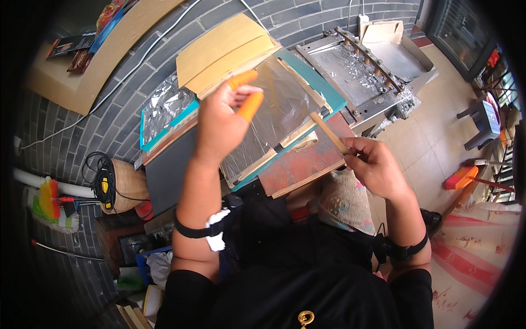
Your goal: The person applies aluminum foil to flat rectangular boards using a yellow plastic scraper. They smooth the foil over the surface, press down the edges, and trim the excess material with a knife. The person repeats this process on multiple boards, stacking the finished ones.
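My left hand (216, 123) hovers over a board covered by clear plastic film (276, 90). Orange finger cots (251, 107) cover its thumb and index finger. Those two fingers are apart, with the others curled, and nothing shows between them. In my right hand (378, 164) is a thin flat wooden stick (327, 131), pinched at its near end. Its far tip points up and left toward the film's right edge; whether it touches is unclear. Under the film lies a teal ridged board (315, 77). The reddish worn board (296, 170) extends nearer to me.
Yellow paper or card (227, 52) lies behind the film, beside a blue-edged tray of silver foil (170, 104). A metal frame with foil scraps (359, 66) stands at the back right. A blue stool (485, 129) and orange broom (462, 177) are on the right. Coiled black cable (102, 181) hangs left.
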A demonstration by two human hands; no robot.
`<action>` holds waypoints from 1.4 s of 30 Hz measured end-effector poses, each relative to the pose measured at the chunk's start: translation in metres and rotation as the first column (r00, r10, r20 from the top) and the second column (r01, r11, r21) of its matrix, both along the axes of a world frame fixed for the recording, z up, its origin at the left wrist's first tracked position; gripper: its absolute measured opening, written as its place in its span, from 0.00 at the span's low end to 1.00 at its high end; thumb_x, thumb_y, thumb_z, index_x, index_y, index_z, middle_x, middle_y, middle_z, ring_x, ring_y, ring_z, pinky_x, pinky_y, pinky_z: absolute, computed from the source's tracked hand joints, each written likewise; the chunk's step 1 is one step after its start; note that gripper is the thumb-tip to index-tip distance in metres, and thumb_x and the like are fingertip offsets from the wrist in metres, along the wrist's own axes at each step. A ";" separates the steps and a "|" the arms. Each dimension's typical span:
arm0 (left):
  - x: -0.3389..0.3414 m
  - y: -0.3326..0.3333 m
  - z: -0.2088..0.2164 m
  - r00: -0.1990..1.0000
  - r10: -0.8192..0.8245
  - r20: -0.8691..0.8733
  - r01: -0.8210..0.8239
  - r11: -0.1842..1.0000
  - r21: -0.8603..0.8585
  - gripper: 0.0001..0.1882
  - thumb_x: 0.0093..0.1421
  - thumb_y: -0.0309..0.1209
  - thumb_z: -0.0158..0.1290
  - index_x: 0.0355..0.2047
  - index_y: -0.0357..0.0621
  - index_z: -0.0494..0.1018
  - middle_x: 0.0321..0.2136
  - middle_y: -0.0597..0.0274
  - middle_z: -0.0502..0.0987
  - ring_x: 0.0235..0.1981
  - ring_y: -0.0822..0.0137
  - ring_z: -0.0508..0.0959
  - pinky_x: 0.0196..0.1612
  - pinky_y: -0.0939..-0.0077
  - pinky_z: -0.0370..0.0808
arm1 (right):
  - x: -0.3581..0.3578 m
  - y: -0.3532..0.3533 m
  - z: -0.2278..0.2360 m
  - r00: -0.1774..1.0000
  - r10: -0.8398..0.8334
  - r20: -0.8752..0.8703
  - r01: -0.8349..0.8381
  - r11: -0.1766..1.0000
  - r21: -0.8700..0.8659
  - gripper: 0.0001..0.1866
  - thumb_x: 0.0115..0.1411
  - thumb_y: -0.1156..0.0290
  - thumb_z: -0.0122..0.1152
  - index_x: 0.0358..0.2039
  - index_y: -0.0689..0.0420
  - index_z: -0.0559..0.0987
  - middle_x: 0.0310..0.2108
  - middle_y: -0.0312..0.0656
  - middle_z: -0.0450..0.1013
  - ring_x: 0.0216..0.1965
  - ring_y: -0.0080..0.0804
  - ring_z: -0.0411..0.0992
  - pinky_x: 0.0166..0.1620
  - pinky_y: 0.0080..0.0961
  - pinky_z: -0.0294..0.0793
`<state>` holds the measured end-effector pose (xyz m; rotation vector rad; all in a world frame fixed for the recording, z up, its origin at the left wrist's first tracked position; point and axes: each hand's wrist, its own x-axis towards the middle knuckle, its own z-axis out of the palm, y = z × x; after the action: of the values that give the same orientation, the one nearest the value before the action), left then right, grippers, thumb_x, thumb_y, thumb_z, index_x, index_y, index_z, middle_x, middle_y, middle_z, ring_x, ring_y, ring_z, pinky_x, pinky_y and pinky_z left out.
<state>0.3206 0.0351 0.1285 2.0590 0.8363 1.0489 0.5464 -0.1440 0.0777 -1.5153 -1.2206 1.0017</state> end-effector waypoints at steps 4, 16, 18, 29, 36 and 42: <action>-0.016 0.034 0.024 0.960 0.250 -0.128 -0.233 0.963 0.131 0.16 0.58 0.24 0.56 0.48 0.37 0.75 0.34 0.57 0.81 0.33 0.72 0.80 0.40 0.79 0.76 | -0.002 0.010 0.000 0.999 0.007 -0.031 -0.006 1.000 0.003 0.15 0.56 0.79 0.56 0.45 0.69 0.76 0.22 0.36 0.69 0.24 0.18 0.64 0.28 0.22 0.67; -0.044 0.158 -0.019 0.685 0.593 -0.423 -0.178 0.699 0.693 0.12 0.57 0.23 0.46 0.41 0.37 0.75 0.40 0.46 0.77 0.43 0.48 0.77 0.46 0.60 0.75 | 0.000 0.009 0.006 0.995 0.005 -0.099 -0.010 0.999 -0.043 0.14 0.57 0.80 0.55 0.44 0.67 0.77 0.23 0.34 0.70 0.26 0.17 0.65 0.29 0.20 0.68; -0.041 0.161 -0.021 0.669 0.575 -0.471 -0.210 0.754 0.623 0.12 0.57 0.25 0.47 0.39 0.39 0.76 0.37 0.48 0.78 0.40 0.48 0.78 0.44 0.60 0.76 | 0.001 0.009 0.006 0.996 0.008 -0.086 -0.012 0.999 -0.048 0.14 0.57 0.80 0.55 0.45 0.67 0.77 0.24 0.34 0.71 0.26 0.17 0.65 0.30 0.20 0.68; -0.046 0.159 -0.007 0.668 0.568 -0.481 -0.278 0.789 0.547 0.14 0.53 0.23 0.48 0.39 0.41 0.77 0.37 0.47 0.79 0.39 0.50 0.79 0.43 0.60 0.76 | 0.002 0.007 0.003 0.991 0.022 -0.129 -0.030 0.998 -0.060 0.14 0.58 0.81 0.55 0.46 0.67 0.76 0.25 0.33 0.71 0.27 0.17 0.66 0.30 0.19 0.68; -0.040 0.107 0.012 0.850 0.434 -0.299 -0.257 0.837 0.483 0.20 0.56 0.22 0.46 0.49 0.37 0.73 0.44 0.42 0.76 0.46 0.47 0.76 0.50 0.61 0.73 | 0.001 0.002 0.006 0.992 0.020 -0.127 -0.033 0.995 -0.094 0.15 0.58 0.81 0.55 0.46 0.67 0.76 0.25 0.33 0.70 0.27 0.17 0.66 0.30 0.19 0.68; -0.032 0.010 -0.015 0.838 0.419 -0.351 -0.201 0.834 0.515 0.18 0.59 0.22 0.46 0.49 0.31 0.72 0.50 0.41 0.74 0.52 0.48 0.74 0.55 0.62 0.71 | -0.001 -0.001 0.002 0.996 -0.003 -0.085 0.001 1.000 -0.027 0.15 0.57 0.80 0.56 0.46 0.70 0.75 0.25 0.34 0.70 0.26 0.19 0.66 0.31 0.21 0.69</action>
<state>0.2882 0.0454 0.1132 2.7022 1.3085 1.0237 0.5456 -0.1446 0.0793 -1.4790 -1.1494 1.0744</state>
